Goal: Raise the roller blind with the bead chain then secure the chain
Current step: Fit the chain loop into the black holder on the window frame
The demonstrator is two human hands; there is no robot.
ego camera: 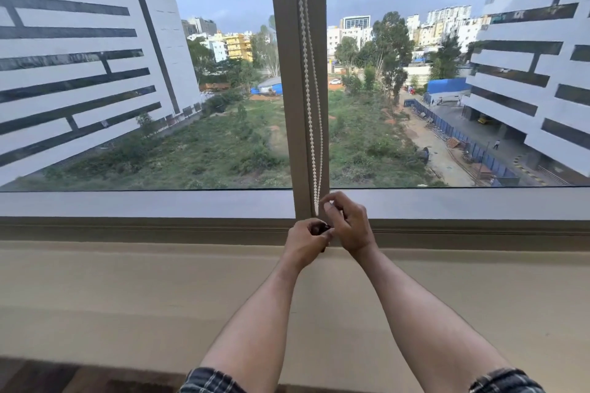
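Observation:
A white bead chain (309,89) hangs in a double strand down the window's centre post (287,73), from the top of the view to the sill. Its lower end runs between my two hands at the foot of the post. My right hand (349,223) pinches the chain's bottom loop with thumb and fingers. Just left of it, my left hand (305,241) is closed around a small dark clip (324,228) at the base of the post. The roller blind itself is out of view; both panes show fully.
A wide beige sill and ledge (127,281) runs below the window frame (143,204). Outside the glass are white buildings, trees and a grassy lot. A strip of dark floor (48,376) shows at the bottom left.

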